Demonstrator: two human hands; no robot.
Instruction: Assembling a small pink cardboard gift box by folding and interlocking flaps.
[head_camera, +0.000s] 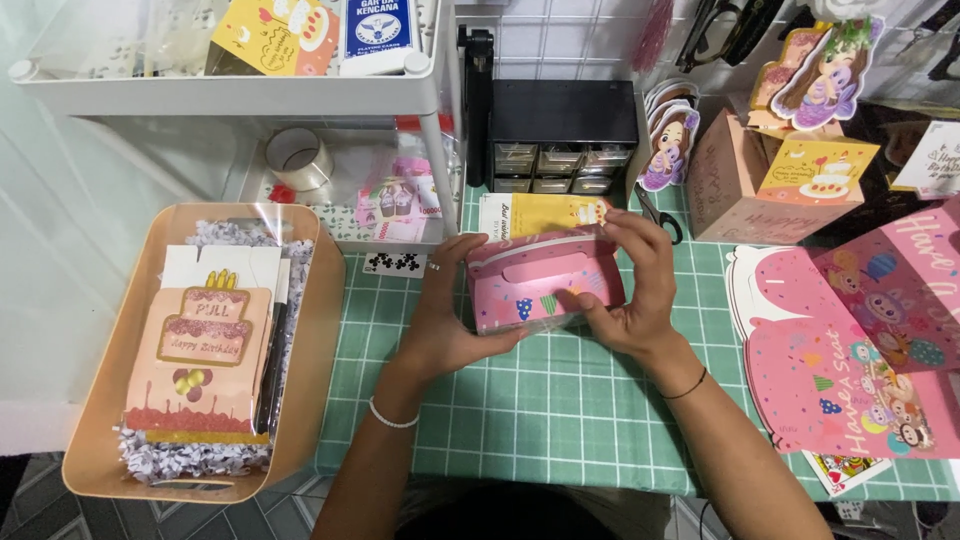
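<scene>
The pink card box (545, 285) lies lengthwise between both hands: left hand (450, 310) grips one end, right hand (635, 290) apparently pinches the other.

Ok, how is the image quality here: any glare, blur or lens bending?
Head view: even, soft light; the pink box and both hands, left and right, are sharp; slight glare on the tape roll; the shelf rail bows a little from a wide lens.

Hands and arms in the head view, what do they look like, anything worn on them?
Both forearms are bare, with no sleeves in view. The left hand has a thin white beaded bracelet round its wrist. The right hand has a thin black band, like a hair tie, round its wrist. No gloves show, and I can't make out any rings or a watch.
</scene>
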